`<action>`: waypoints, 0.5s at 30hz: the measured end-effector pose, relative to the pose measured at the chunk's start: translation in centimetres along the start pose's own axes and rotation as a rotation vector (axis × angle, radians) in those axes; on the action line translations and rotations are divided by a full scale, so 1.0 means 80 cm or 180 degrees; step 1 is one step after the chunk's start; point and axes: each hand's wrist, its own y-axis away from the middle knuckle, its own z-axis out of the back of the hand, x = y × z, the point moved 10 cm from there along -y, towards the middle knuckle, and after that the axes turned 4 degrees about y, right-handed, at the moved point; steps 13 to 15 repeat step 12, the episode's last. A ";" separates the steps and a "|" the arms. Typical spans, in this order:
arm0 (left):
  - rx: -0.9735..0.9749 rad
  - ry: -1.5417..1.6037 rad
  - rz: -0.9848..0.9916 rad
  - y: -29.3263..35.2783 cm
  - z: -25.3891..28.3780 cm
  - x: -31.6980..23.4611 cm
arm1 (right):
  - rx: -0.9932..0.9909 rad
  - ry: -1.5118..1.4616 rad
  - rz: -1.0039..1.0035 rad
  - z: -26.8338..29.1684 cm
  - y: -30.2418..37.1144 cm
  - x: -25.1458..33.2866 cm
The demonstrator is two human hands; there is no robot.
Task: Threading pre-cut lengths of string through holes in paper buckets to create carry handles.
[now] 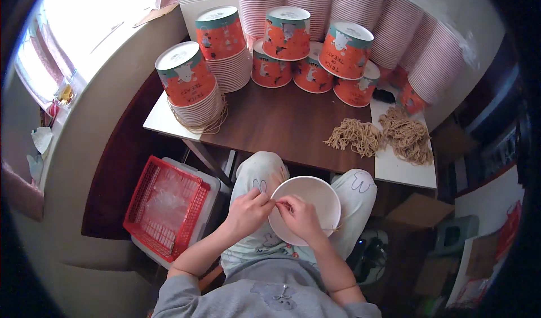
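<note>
A white-lined paper bucket sits in my lap between my knees, its open mouth facing up. At its left rim my left hand and my right hand meet, fingertips pinched together. Whatever lies between the fingertips is too small to make out. My right hand reaches across the bucket's mouth, covering part of the inside. A short piece of tan cord shows at the bucket's right rim, close to my right wrist.
On the brown table lie two heaps of tan cord. Upside-down orange buckets stand in stacks, with tall nested stacks behind. A red basket is on a bin at my left.
</note>
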 end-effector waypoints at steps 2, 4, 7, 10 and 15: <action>-0.0104 0.0343 0.0090 0.000 0.000 0.008 | -0.0114 0.0231 -0.0010 0.002 -0.002 -0.002; -0.0166 0.0547 0.0336 -0.002 0.004 0.019 | -0.0231 0.0470 -0.0033 0.003 -0.003 -0.005; -0.0295 0.0926 0.0795 0.005 0.000 0.044 | -0.0432 0.0668 -0.0056 0.005 -0.007 -0.007; -0.0287 0.1100 0.0972 0.011 -0.009 0.057 | -0.0428 0.0831 -0.0010 0.001 -0.009 -0.007; -0.0018 0.1152 0.1050 0.017 -0.029 0.063 | -0.0362 0.0843 -0.0055 -0.001 -0.010 -0.008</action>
